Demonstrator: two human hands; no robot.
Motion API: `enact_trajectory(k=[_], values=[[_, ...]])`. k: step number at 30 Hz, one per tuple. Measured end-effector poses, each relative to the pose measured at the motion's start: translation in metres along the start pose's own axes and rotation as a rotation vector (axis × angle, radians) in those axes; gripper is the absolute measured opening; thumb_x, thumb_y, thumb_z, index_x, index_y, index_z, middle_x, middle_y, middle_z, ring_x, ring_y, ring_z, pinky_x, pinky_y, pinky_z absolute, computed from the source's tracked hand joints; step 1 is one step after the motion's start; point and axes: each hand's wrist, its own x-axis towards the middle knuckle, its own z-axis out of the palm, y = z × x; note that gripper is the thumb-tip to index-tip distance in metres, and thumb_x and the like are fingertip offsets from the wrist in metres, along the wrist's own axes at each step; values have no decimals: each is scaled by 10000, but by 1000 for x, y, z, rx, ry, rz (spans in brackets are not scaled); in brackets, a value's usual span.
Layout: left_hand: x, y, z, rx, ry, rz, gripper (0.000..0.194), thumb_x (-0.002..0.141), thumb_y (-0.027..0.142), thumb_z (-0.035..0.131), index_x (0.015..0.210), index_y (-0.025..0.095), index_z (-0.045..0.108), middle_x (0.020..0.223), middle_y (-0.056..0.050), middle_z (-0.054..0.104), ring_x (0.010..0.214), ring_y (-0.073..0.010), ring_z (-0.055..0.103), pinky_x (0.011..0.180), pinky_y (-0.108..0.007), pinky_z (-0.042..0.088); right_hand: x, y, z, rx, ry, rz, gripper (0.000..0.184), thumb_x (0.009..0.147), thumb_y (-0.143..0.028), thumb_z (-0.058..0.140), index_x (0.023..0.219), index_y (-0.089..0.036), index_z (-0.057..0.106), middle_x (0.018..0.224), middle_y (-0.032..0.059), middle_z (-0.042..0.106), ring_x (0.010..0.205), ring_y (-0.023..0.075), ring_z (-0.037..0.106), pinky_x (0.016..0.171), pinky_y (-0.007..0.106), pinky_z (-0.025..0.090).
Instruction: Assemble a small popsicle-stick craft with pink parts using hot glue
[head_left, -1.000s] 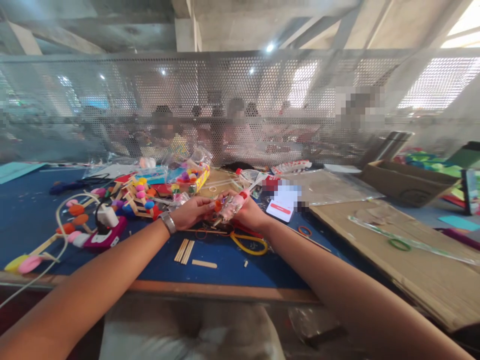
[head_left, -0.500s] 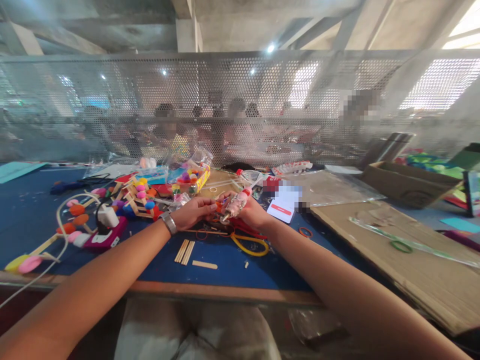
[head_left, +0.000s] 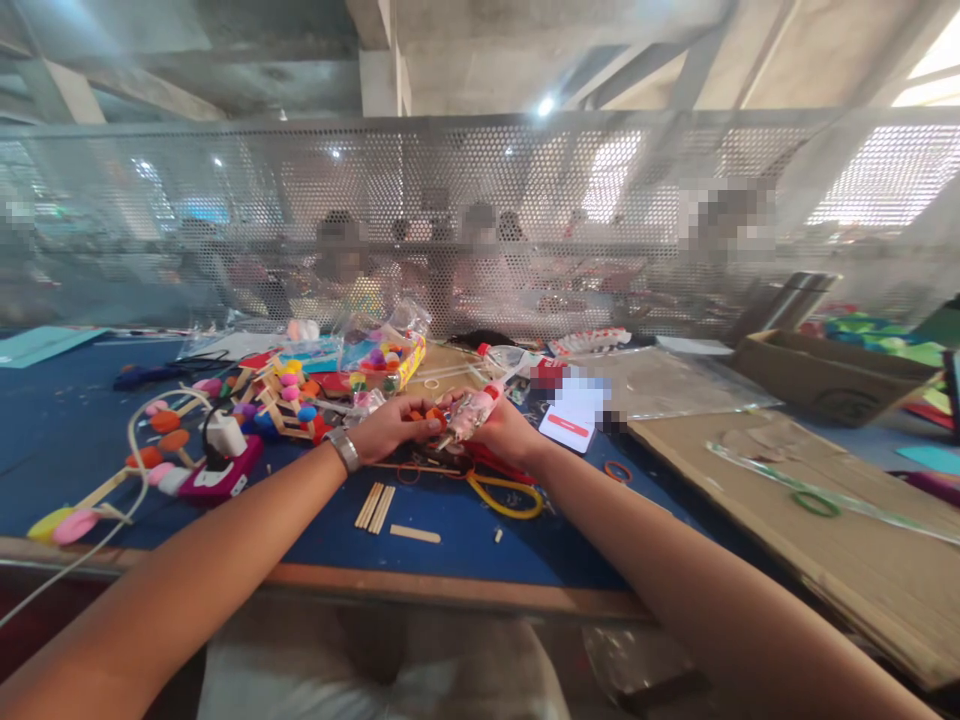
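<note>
My left hand (head_left: 391, 425), with a metal-banded watch on the wrist, is closed in a pinch on a small orange piece (head_left: 430, 414). Its exact kind is unclear. My right hand (head_left: 511, 432) is wrapped around a pink and white glue gun (head_left: 472, 412) with a clear stick out of its back. The gun's tip points down and left, close to the left fingertips. Below the hands lie several craft sticks (head_left: 375, 507), a single flat stick (head_left: 415, 534) and a yellow loop (head_left: 510, 500).
A stick-and-pom-pom construction (head_left: 277, 395) stands left, by a purple power strip (head_left: 225, 475) with a white cable. A phone (head_left: 568, 425), a plastic bottle (head_left: 517, 362), a cardboard sheet (head_left: 750, 520) and a cardboard box (head_left: 825, 380) lie right. A perforated screen (head_left: 450, 270) rises behind.
The view has shifted slightly, so everything sits a little lower and further right. My left fingers have closed more around the orange piece; the glue gun stays in my right hand.
</note>
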Motion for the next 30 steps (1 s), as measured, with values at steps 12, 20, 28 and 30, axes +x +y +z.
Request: enact_trajectory(k=[12,20,28,30], values=[[4,-4,-2,-47,16,53,473,663,524,771,842,111,626,658,33,526,575,-69,445,576,-239,318,5,-2,3,87,421,2,351,518,-362,828,654,-190,555,528,-52,510,468,83,410,424,225,279],[2,-2,1,48,-10,35,512,688,591,716,838,109,630,654,29,523,563,-71,422,563,-232,306,-3,-10,9,112,100,32,314,476,-264,844,715,-170,662,700,15,661,670,169,599,664,319,486],[0,3,4,180,-23,87,537,710,631,660,835,109,655,636,26,527,564,-84,401,562,-240,315,-2,-4,2,-42,11,-19,249,544,-250,816,685,-166,629,649,-12,630,609,129,540,634,289,449],[0,1,4,164,-13,78,530,710,629,662,835,114,644,623,32,523,559,-83,405,559,-238,313,-2,-5,2,-54,3,-32,249,552,-262,814,688,-167,627,654,-12,625,618,130,537,639,289,448]])
